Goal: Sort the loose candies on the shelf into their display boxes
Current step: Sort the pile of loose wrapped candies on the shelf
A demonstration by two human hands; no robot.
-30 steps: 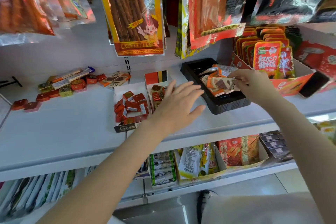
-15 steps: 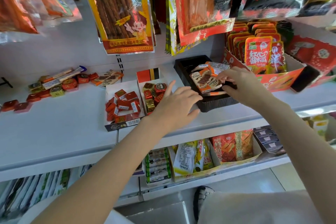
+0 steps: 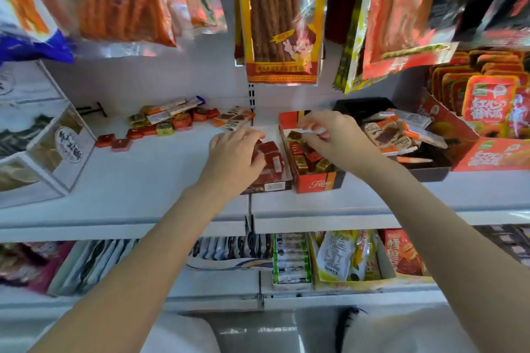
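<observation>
My left hand (image 3: 233, 152) reaches into the white display box (image 3: 272, 186), its fingers curled down over the red square candies (image 3: 271, 153). My right hand (image 3: 332, 135) hovers over the red Filee box (image 3: 318, 183) of gold and red candies (image 3: 304, 157), with its fingers loosely bent and nothing clearly pinched. Loose candies and bars (image 3: 163, 122) lie in a heap at the back left of the shelf. Two red candies (image 3: 114, 142) sit apart from that heap. Several wafer packets (image 3: 233, 119) lie behind my left hand.
A black tray (image 3: 430, 172) with orange-and-white packets (image 3: 393, 135) stands right of the red box, next to a red carton of snack packs (image 3: 487, 112). Clear boxes (image 3: 43, 152) stand at the far left. Hanging snack bags (image 3: 281, 17) crowd the space above. The white shelf (image 3: 137, 180) has a front edge.
My right hand let go of the packet in the black tray and moved left over the red box. My left hand went from open above the shelf down into the white box.
</observation>
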